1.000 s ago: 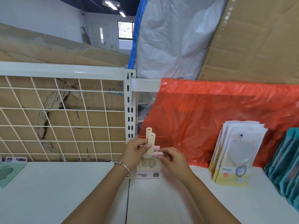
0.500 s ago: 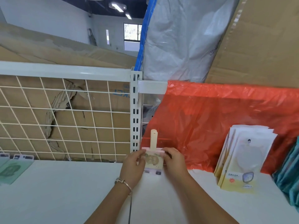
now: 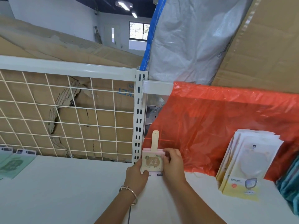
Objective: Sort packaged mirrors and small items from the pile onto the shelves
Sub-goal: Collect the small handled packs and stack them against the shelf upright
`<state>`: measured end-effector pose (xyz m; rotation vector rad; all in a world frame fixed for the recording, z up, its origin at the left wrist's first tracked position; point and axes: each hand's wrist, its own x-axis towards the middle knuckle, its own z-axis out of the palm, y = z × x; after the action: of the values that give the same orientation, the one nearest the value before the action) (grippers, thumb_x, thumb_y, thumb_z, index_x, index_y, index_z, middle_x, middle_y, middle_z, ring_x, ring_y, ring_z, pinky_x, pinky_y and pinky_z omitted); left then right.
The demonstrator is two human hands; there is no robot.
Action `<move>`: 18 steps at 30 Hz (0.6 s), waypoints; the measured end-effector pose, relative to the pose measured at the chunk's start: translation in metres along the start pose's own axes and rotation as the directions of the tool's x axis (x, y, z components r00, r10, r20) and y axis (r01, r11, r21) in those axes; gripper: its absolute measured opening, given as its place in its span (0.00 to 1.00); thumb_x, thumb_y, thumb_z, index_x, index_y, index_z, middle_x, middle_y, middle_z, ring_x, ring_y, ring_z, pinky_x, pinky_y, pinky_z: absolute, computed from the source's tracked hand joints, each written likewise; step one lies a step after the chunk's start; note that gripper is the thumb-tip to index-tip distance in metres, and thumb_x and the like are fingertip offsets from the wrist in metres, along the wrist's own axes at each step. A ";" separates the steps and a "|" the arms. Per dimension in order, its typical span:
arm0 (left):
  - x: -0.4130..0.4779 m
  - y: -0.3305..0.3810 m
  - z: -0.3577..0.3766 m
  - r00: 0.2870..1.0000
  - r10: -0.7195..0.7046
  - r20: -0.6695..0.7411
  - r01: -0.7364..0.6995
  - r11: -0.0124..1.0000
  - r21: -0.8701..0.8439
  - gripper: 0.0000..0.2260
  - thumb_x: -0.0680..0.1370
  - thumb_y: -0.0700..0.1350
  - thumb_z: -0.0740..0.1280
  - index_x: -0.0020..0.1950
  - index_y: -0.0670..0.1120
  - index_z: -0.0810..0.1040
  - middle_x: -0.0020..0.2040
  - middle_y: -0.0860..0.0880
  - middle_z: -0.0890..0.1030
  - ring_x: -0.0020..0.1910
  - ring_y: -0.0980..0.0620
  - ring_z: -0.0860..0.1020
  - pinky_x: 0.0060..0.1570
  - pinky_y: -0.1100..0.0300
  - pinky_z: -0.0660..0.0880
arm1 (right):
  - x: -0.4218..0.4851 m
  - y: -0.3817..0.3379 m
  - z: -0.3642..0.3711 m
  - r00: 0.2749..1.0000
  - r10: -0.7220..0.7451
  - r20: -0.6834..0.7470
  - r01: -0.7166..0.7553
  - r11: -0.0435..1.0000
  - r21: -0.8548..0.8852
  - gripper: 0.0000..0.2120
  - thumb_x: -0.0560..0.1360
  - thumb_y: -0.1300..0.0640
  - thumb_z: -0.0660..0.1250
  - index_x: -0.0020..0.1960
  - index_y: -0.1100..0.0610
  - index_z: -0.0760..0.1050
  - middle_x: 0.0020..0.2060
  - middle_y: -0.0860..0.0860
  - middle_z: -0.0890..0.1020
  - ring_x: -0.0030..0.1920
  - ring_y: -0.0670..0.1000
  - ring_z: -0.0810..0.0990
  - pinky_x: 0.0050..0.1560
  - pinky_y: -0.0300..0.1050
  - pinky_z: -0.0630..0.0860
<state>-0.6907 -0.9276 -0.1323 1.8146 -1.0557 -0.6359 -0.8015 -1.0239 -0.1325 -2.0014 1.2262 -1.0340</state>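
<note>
A small stack of packaged hand mirrors [image 3: 152, 162], cream with a tall cream handle and a pink one behind, stands upright on the white shelf [image 3: 72, 188] against the slotted upright post [image 3: 138, 117]. My left hand [image 3: 137, 175] grips its lower left corner. My right hand [image 3: 173, 162] holds its right edge. A stack of white and yellow packaged mirrors [image 3: 247, 165] leans at the right against red plastic sheeting [image 3: 226, 123].
Green packaged items [image 3: 14, 162] lie at the shelf's far left. Teal packages [image 3: 289, 183] stand at the right edge. A white wire grid panel [image 3: 64, 113] backs the left shelf, with cardboard behind. Grey sacks and cardboard boxes sit above.
Both hands have set the small mirrors down against the post and squared them into one stack. The two raised handles now line up as one.
</note>
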 end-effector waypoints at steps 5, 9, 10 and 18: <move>-0.001 -0.003 0.000 0.997 0.016 0.077 -0.018 0.999 0.029 0.24 0.76 0.38 0.63 0.71 0.46 0.67 0.60 0.49 0.79 0.57 0.53 0.77 0.54 0.71 0.69 | -0.001 -0.003 -0.001 1.000 0.010 0.011 -0.010 1.000 -0.007 0.08 0.78 0.62 0.63 0.56 0.57 0.76 0.50 0.48 0.72 0.44 0.39 0.73 0.43 0.23 0.68; -0.010 0.000 0.001 0.999 -0.022 -0.029 0.021 0.999 -0.029 0.22 0.77 0.35 0.62 0.71 0.43 0.67 0.62 0.51 0.74 0.61 0.52 0.73 0.58 0.69 0.66 | -0.010 -0.003 -0.002 1.000 0.024 0.013 -0.024 1.000 0.000 0.11 0.78 0.61 0.62 0.59 0.54 0.74 0.52 0.46 0.70 0.46 0.40 0.73 0.45 0.25 0.69; -0.010 0.000 0.000 0.998 -0.035 -0.060 0.033 0.999 -0.040 0.21 0.77 0.35 0.62 0.69 0.42 0.69 0.63 0.49 0.75 0.61 0.51 0.73 0.59 0.67 0.67 | -0.013 -0.003 -0.001 1.000 0.027 0.006 -0.027 1.000 -0.004 0.11 0.78 0.61 0.62 0.60 0.54 0.74 0.54 0.45 0.70 0.47 0.40 0.73 0.48 0.27 0.70; -0.017 -0.006 -0.024 0.990 -0.043 -0.135 0.038 0.998 -0.041 0.16 0.76 0.37 0.63 0.63 0.45 0.75 0.61 0.49 0.77 0.53 0.54 0.74 0.56 0.65 0.68 | -0.044 -0.016 0.022 0.987 -0.055 0.149 0.067 0.995 -0.079 0.11 0.76 0.60 0.61 0.54 0.49 0.77 0.52 0.40 0.72 0.52 0.46 0.75 0.58 0.49 0.72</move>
<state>-0.6781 -0.9012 -0.1267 1.8228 -0.9122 -0.5452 -0.7884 -0.9754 -0.1456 -2.1504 1.1542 -0.8595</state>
